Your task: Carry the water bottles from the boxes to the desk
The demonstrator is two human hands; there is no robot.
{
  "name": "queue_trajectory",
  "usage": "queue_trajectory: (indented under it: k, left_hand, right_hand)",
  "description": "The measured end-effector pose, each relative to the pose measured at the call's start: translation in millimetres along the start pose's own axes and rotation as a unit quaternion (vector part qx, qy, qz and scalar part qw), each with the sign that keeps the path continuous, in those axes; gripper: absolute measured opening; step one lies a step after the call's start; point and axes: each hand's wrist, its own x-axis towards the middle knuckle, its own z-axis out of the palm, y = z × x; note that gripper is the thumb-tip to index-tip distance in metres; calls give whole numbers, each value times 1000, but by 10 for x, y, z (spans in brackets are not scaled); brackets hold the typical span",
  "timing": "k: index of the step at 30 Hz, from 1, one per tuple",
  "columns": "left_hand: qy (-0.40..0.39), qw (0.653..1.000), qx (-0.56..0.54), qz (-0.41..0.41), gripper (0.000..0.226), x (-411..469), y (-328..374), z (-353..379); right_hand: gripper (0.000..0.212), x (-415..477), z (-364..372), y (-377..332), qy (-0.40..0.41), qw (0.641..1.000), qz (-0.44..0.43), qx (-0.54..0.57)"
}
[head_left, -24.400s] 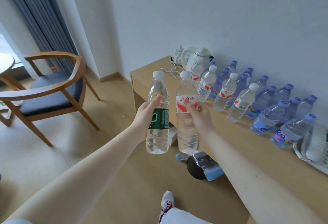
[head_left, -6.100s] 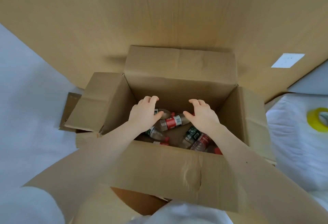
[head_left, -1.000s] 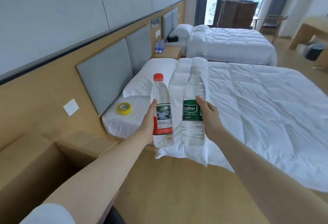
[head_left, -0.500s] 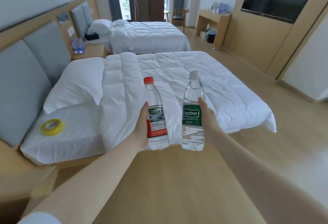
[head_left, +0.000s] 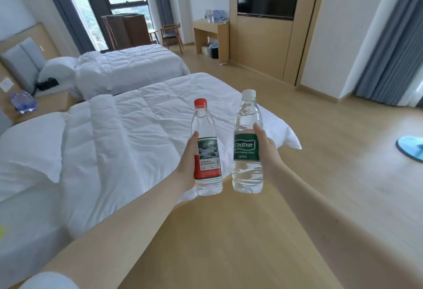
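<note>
I have my left hand (head_left: 187, 163) wrapped round the red-capped bottle (head_left: 207, 149) and my right hand (head_left: 266, 151) round the green-labelled bottle (head_left: 247, 142), both upright, well short of the desk (head_left: 209, 29). Full, thin-walled (likely squashy): gripping mid-label seems safest.

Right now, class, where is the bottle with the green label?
In the head view, the green-label bottle is upright in the right hand, just right of centre, beside the red-capped bottle held by the left hand.

Left grip (head_left: 186, 167), right grip (head_left: 267, 154) clasped, outstretched
</note>
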Motion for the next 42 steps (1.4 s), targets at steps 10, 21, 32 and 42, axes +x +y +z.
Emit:
queue_trajectory:
  k: [10,21,32,42]
  left_hand:
    - [-70,997,-16,-35,50,496,-357,1591]
    - [-139,988,16,-64,54,947,-635,2369]
    - [-241,965,7,-106,60,1960,-673,2737]
    - [-269,960,17,-77,53,3280,-218,2700]
  right_hand:
    - [33,206,-1591,-217,56,996,-32,56]
    - [36,344,-2484,-120,119,991,-16,66]
    - [37,1058,-2821,-136,191,980,-7,53]
    - [34,2304,-2744,-536,229,972,16,44]
